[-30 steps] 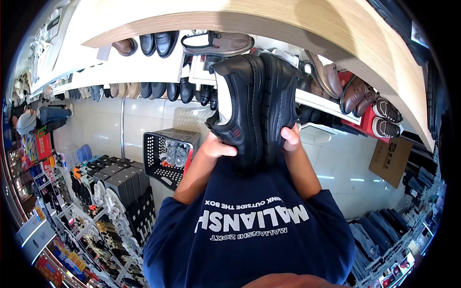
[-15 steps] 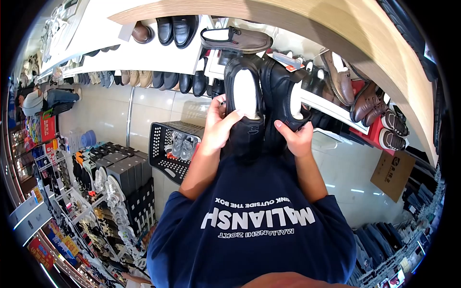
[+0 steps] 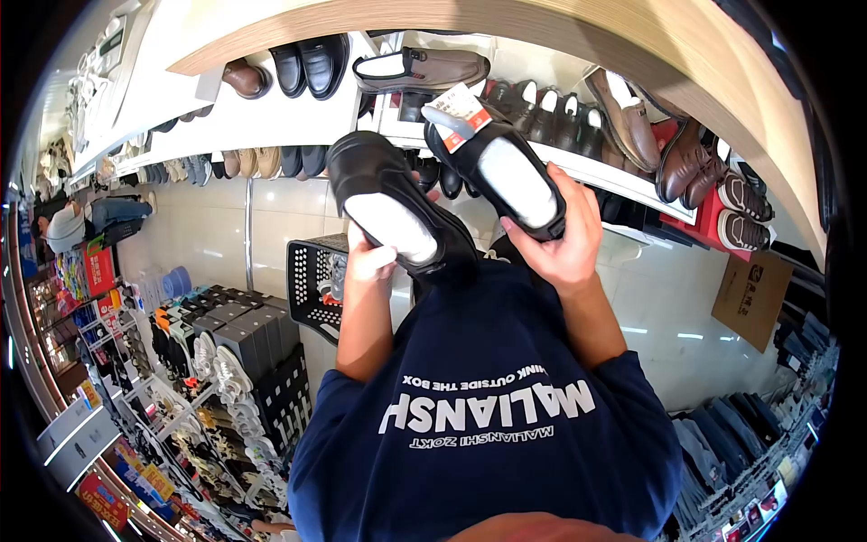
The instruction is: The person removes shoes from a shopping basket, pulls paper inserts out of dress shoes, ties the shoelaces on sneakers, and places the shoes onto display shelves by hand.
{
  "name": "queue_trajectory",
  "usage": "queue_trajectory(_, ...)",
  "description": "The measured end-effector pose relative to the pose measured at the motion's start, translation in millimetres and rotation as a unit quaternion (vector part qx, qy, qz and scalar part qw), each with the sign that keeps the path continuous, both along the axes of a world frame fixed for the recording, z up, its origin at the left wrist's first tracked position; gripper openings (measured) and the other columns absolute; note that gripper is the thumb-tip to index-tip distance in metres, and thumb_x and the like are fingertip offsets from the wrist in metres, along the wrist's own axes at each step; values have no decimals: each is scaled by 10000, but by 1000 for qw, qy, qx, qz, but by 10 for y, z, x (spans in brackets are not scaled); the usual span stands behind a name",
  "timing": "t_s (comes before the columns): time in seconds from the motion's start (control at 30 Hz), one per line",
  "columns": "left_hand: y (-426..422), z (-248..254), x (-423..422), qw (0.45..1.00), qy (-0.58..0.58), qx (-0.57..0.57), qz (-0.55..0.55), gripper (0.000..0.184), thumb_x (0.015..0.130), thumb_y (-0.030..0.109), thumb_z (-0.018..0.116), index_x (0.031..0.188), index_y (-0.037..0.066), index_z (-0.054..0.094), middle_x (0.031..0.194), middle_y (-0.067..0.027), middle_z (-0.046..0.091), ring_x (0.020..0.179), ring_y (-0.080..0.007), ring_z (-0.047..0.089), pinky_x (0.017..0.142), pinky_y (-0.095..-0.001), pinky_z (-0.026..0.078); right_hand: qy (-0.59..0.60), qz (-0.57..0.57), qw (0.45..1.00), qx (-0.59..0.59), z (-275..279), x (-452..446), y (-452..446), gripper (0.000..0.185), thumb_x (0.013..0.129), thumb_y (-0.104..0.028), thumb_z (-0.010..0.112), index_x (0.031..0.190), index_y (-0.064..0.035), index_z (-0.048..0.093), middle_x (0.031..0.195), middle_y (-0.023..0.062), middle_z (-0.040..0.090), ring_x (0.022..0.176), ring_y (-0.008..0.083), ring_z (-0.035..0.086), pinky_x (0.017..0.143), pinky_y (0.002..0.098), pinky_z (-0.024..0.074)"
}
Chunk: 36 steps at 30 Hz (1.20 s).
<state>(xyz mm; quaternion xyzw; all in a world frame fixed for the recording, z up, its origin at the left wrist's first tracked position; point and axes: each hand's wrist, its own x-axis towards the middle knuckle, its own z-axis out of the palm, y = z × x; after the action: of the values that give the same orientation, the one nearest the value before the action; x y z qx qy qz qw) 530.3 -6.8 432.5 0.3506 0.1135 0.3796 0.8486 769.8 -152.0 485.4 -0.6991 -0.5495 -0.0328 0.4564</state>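
My left hand point(image 3: 373, 259) is closed round the heel end of a black shoe point(image 3: 368, 170), its thumb by the white insole. In my right hand point(image 3: 564, 237) is a second black shoe point(image 3: 492, 144), gripped at the heel with the thumb at the near edge. A white and orange tag point(image 3: 459, 117) lies over this shoe's toe. Both shoes tilt with toes up and away, openings facing me, and a gap shows between them. The undersides of both shoes are hidden.
Shelves point(image 3: 262, 113) of shoes stand ahead, beneath a wooden ledge point(image 3: 397, 20). A black basket point(image 3: 312, 285) with shoes is at lower left, near stacked boxes point(image 3: 253, 339). A cardboard box point(image 3: 752, 298) is at right. Another person point(image 3: 68, 226) sits far left.
The shoes were side by side with soles together; they have turned openings toward me and moved apart. The left shoe has shifted left, and the tag now shows on the right one.
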Motion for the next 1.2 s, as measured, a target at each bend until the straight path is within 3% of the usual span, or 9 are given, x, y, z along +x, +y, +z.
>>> queue_trajectory(0.23,10,-397,-184,995,12,-40,-95,963,688,656,876,1236,-74,568,1170,-224,613,1149,-326,616,960,-460,536,-10,10,1000,1,-19,65,-33,810,602,-142,947,1304,75,607,1256,236,687,1079,378,668,962,434,518)
queue_trajectory(0.3,-122,-409,-53,984,-140,-12,-109,1125,606,810,834,1249,-71,554,1125,-202,608,1102,-333,610,977,-439,507,18,37,999,8,-68,54,-49,813,600,-137,949,1305,79,606,1257,233,689,1086,370,668,970,429,513)
queue_trajectory(0.4,-196,-380,-84,961,-160,-135,-182,1235,668,1009,481,1364,-10,493,1067,-208,620,925,-346,635,925,-439,491,84,108,991,-1,-136,59,-95,808,603,-110,943,1308,90,604,1272,228,688,1102,348,666,982,419,503)
queue_trajectory(0.47,-240,-192,-169,961,-6,-189,-202,1149,775,958,453,1419,6,469,988,-208,642,711,-316,632,676,-386,520,120,143,982,25,-176,-5,-107,790,593,-137,953,1277,83,622,1259,218,696,1052,354,684,928,414,519)
queue_trajectory(0.5,-207,-241,-156,960,45,-101,-259,977,851,750,671,1453,13,452,963,-173,645,675,-264,609,567,-343,485,138,161,976,40,-195,-40,-94,782,589,-150,958,1262,79,631,1253,212,700,1026,357,693,902,412,527)
queue_trajectory(0.57,-264,-245,-142,965,111,-66,-228,869,816,377,857,1481,13,433,1028,-148,653,705,-222,616,616,-310,495,142,192,971,3,-104,-113,-115,771,605,-159,949,1265,79,630,1228,210,704,1007,346,694,863,405,526)
queue_trajectory(0.63,-238,-135,-169,955,186,-86,-214,997,657,3,881,1524,8,389,1318,-148,633,1109,-224,648,895,-362,531,144,224,964,-9,-76,-136,-119,774,608,-167,946,1269,78,628,1209,209,706,985,345,695,853,407,527)
queue_trajectory(0.77,-215,160,50,972,106,-65,-199,1173,593,-60,870,1599,25,272,1492,-197,552,1414,-345,506,1200,-467,377,83,254,961,-73,115,-180,-110,774,622,-254,948,1255,56,629,1179,202,710,942,362,689,831,425,534)
queue_trajectory(1.2,-155,-16,16,965,119,-34,-232,1032,509,-30,828,1476,15,471,1374,-137,626,1286,-280,599,1123,-429,445,54,249,963,-85,696,-391,292,395,681,-146,879,1052,-86,757,948,67,670,817,261,630,721,365,521)
